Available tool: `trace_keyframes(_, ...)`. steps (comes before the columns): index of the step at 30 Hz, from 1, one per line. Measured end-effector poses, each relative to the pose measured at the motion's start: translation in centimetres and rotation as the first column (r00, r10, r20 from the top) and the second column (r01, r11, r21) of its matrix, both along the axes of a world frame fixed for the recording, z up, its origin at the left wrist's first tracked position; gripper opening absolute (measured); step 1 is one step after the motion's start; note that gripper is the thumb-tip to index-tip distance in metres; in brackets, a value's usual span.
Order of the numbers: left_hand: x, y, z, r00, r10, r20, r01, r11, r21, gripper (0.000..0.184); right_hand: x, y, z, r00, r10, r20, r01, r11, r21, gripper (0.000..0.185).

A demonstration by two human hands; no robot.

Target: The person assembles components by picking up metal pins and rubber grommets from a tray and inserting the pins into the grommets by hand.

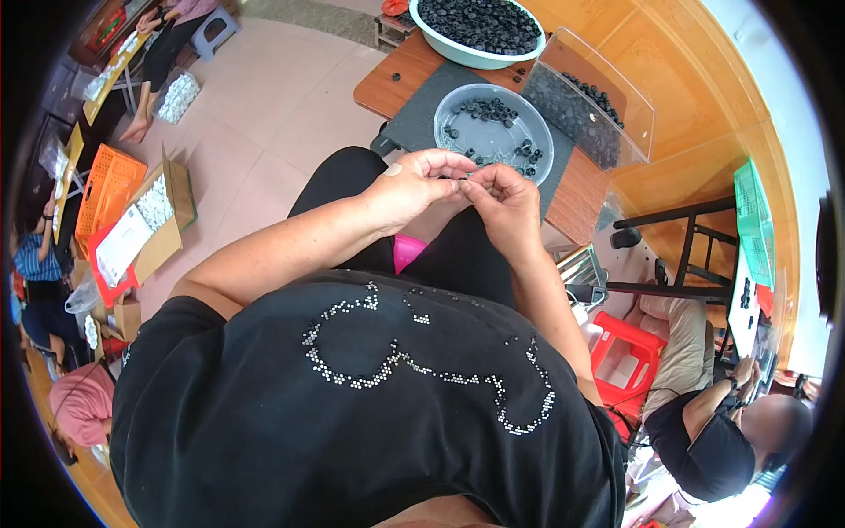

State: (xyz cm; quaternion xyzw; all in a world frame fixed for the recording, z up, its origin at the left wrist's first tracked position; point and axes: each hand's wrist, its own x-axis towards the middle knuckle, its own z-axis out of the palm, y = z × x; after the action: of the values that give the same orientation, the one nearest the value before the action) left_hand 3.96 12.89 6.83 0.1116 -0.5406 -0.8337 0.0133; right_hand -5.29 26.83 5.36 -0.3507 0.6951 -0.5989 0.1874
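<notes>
Where the see-through basin (482, 138) sits, on a dark grey slab (414, 121) over the brown table (377, 93), its near rim shows right behind our fingertips, so room fwd is tight; L of the basin the table soon ends and tile floor (282, 106) spreads wide, while well R of it wood panelling (695, 84) bounds us. Just past the basin's far rim: big pale tub (466, 60) heaped w/ black pcs. Close on the basin's R: a see-through box (572, 119) w/ more black pcs, in the way on that side. Loose black parts (488, 110) lie in the basin itself. Nearer us than the basin, our black trousers (339, 180) fill the space below the hands; orange crate (107, 189) is far L of it. At the basin's near side, our L hand (422, 185) & R hand (509, 207) meet, thumb + finger of each pinched together on a small dark pc (463, 180). It sits btwn both sets of fingertips, mostly hidden; can't tell its shape.
</notes>
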Motion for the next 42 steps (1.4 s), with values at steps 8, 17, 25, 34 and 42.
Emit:
trace_keyframes(8, -0.6, -1.4, -1.7, 0.997, -0.075, 0.003, 0.055, 0.759, 0.649, 0.033, -0.5, -0.1, -0.1, 0.99, 0.079, 0.117, -0.051, 0.972, -0.229, 0.022)
trace_keyframes(17, -0.4, -0.9, -1.3, 0.996, -0.072, 0.05, 0.025, 0.781, 0.625, 0.034, 0.0, -0.1, -0.2, 0.992, 0.014, 0.127, 0.02, 0.963, -0.269, 0.019)
trace_keyframes(25, -0.3, -0.9, -1.0, 0.991, -0.014, 0.134, -0.049, 0.889, 0.454, 0.035, -0.2, 0.5, 1.5, 0.984, -0.015, 0.178, 0.047, 0.983, -0.178, 0.019)
trace_keyframes(34, 0.1, -0.3, 0.7, 0.993, 0.091, 0.074, -0.103, 0.977, 0.186, 0.028, 0.0, 0.1, 0.5, 0.989, -0.145, -0.017, 0.143, 0.985, -0.098, 0.017)
trace_keyframes(42, -0.1, 0.2, 0.5, 0.99, 0.126, 0.058, -0.127, 0.992, 0.014, 0.03, 0.6, -0.1, 0.9, 0.94, -0.197, -0.278, 0.196, 0.98, -0.03, 0.015)
